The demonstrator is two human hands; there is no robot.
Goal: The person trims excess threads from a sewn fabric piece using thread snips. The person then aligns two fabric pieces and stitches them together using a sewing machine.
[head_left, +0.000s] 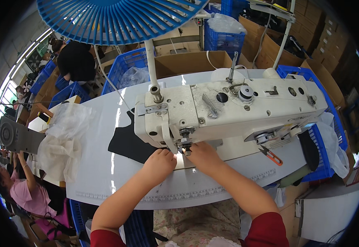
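White tabletop [101,175] beneath black cloth [129,142]

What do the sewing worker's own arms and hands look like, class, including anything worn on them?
Both the left hand and the right hand are bare, without gloves, and no watch or bracelet shows at either wrist. The forearms are uncovered too. The left sleeve and right sleeve are plain dark red, with no markings visible.

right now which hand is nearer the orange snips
The right hand: it lies between the snips and the left hand, which is beside the black fabric.
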